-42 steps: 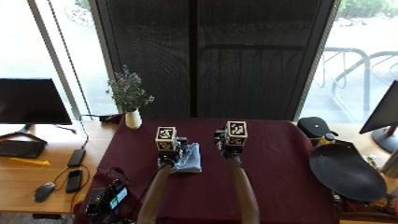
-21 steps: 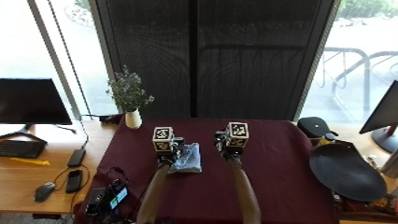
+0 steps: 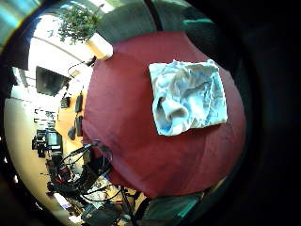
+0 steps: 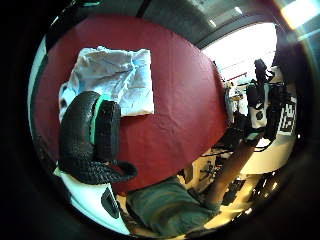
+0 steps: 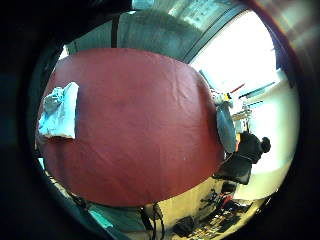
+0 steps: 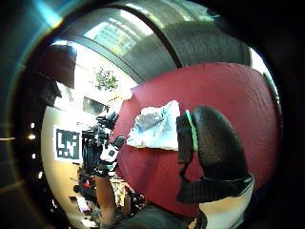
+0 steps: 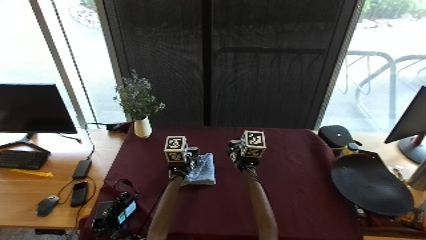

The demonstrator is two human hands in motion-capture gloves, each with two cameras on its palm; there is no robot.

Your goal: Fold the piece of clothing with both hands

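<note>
Garment is a light blue folded bundle lying on the dark red cloth of the worktop, just beside the left hand, toward the centre. The left little-finger palm view shows it as a rough rectangle, creased, with one rolled opening at a corner; which kind of garment it is I can't make out.

Left hand: above the cloth, nothing in it. The thumb-side palm view shows one black-gloved finger curled in front of the lens, covering a corner of the garment; whether it touches the fabric is unclear.

Right hand: well apart from the garment, over bare red cloth. A gloved finger is bent across its thumb-side view, holding nothing.

From the outside view both hands are mostly hidden, so finger posture isn't readable there.

Vase with a plant stands at the worktop's far left corner.
</note>
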